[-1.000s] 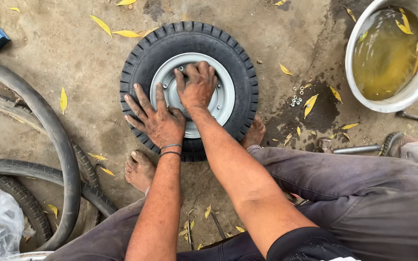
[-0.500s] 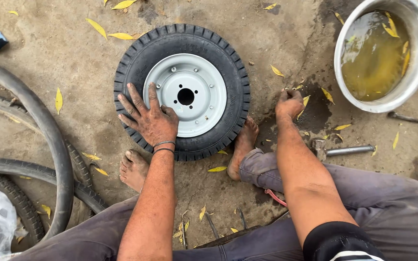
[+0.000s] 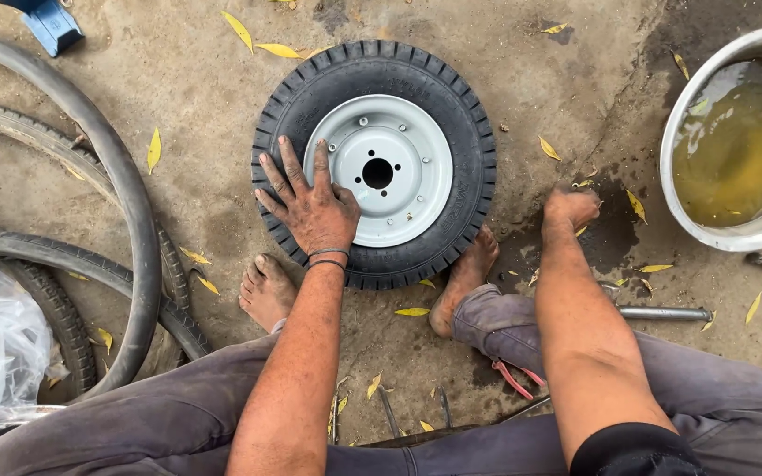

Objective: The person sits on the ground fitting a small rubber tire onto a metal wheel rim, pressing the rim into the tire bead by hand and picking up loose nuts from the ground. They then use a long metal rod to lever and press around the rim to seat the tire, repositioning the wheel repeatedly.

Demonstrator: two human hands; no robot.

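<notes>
While the person sits with 2 bare feet against a small wheel, the left hand (image 3: 310, 204) lies flat with its fingers spread across the black tyre (image 3: 374, 165) and the edge of its grey rim (image 3: 390, 167), grasping nothing. The wheel lies flat on the dirt ground (image 3: 196, 185) ahead. The right hand (image 3: 571, 208) reaches to a dark wet patch right of the wheel, fingers curled; whether they hold anything cannot be told. Beyond it sits a metal basin (image 3: 690, 123) of murky water.

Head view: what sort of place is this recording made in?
Probably an open-air tyre repair spot on bare ground. A small tyre on a grey rim lies under the left hand, loose bicycle tyres lie beside it, and a metal basin of murky water stands nearby.
</notes>
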